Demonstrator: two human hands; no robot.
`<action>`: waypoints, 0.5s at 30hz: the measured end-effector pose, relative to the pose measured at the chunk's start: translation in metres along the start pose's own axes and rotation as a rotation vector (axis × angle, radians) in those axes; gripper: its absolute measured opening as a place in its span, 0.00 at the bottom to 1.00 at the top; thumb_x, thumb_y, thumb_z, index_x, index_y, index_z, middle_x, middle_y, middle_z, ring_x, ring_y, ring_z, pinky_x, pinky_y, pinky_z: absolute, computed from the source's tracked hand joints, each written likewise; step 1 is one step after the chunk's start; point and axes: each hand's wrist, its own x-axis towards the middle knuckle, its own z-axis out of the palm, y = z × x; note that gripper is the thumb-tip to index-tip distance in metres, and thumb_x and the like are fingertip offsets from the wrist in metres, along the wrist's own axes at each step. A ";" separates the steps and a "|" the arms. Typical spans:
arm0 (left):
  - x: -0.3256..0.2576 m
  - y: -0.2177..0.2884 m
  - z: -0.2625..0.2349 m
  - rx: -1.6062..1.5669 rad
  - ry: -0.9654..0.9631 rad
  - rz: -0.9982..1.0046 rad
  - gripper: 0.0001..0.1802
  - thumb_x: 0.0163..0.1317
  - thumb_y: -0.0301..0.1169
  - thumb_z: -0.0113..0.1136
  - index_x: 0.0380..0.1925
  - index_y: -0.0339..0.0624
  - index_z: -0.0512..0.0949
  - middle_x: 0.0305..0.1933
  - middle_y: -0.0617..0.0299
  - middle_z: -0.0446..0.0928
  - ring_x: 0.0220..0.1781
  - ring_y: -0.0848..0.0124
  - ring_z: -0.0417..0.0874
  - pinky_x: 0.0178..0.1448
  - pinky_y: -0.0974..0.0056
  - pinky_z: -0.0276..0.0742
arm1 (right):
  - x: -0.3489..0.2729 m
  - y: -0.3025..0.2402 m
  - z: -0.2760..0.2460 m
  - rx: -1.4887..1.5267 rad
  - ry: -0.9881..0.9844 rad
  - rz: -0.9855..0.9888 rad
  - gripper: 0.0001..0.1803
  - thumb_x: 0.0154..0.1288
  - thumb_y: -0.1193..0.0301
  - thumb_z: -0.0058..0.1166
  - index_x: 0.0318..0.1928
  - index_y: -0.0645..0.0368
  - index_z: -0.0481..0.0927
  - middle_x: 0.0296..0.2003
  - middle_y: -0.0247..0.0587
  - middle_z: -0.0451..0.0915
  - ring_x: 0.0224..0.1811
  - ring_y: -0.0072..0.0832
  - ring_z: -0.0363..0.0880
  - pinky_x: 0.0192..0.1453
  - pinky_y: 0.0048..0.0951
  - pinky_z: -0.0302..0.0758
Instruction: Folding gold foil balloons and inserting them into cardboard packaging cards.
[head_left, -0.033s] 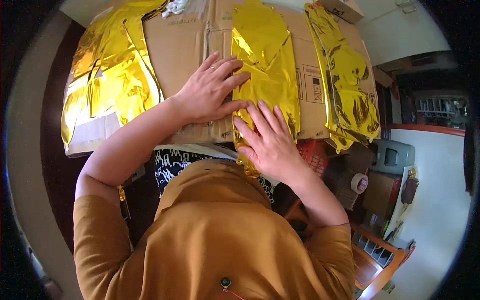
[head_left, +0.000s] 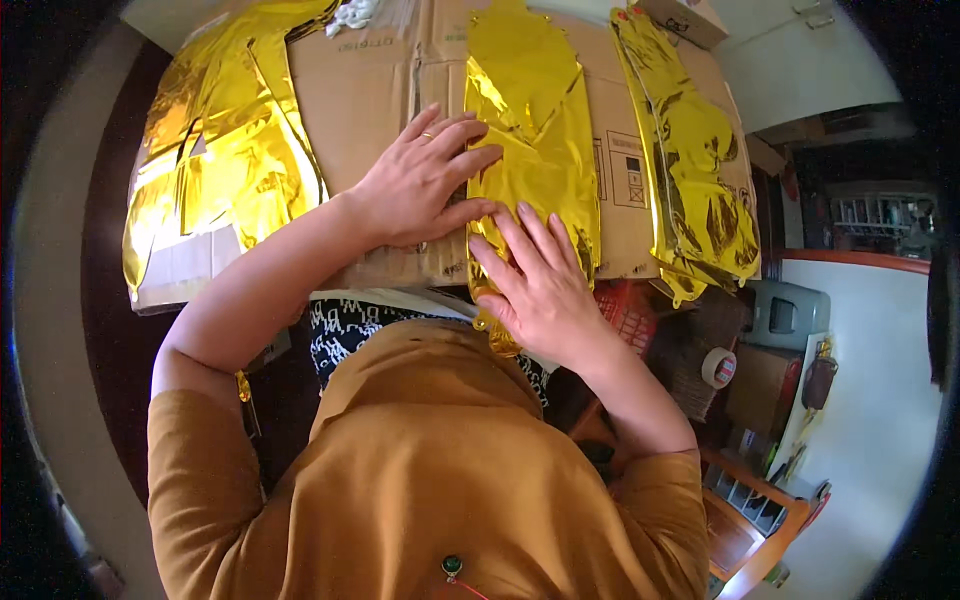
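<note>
A flat gold foil balloon (head_left: 545, 150) lies lengthwise in front of me on the cardboard (head_left: 350, 100), its lower end hanging over the near edge. My left hand (head_left: 420, 180) rests with fingers apart across the balloon's left edge, its fingertips on the foil. On the balloon's lower part lies my right hand (head_left: 540, 285), palm down and fingers spread, its index fingertip close to the left thumb. The foil beneath both hands is hidden.
More gold foil (head_left: 230, 160) is spread at the left, over the cardboard's side. A stack of gold foil balloons (head_left: 700, 160) lies at the right. White clumped pieces (head_left: 352, 14) sit at the far edge. Below right are a red basket (head_left: 625, 320) and a tape roll (head_left: 718, 367).
</note>
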 end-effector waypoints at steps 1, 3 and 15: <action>0.001 -0.002 -0.003 -0.006 -0.018 0.007 0.36 0.66 0.52 0.59 0.67 0.44 0.68 0.67 0.48 0.68 0.74 0.52 0.65 0.80 0.41 0.51 | 0.000 0.000 0.002 -0.005 0.001 0.007 0.33 0.67 0.53 0.58 0.69 0.52 0.71 0.71 0.57 0.62 0.73 0.57 0.58 0.74 0.63 0.56; 0.000 -0.008 -0.003 0.008 0.042 0.054 0.35 0.65 0.52 0.60 0.65 0.43 0.70 0.64 0.49 0.70 0.71 0.53 0.68 0.79 0.41 0.52 | 0.000 0.000 0.002 -0.007 -0.007 0.006 0.34 0.67 0.53 0.58 0.69 0.52 0.70 0.71 0.58 0.61 0.74 0.58 0.58 0.75 0.63 0.55; 0.040 -0.072 0.001 0.069 0.005 -0.046 0.33 0.65 0.48 0.61 0.66 0.43 0.71 0.67 0.54 0.70 0.73 0.56 0.67 0.81 0.40 0.46 | 0.002 -0.007 -0.002 -0.002 -0.108 0.057 0.37 0.64 0.57 0.63 0.72 0.48 0.67 0.75 0.59 0.54 0.77 0.61 0.51 0.77 0.64 0.52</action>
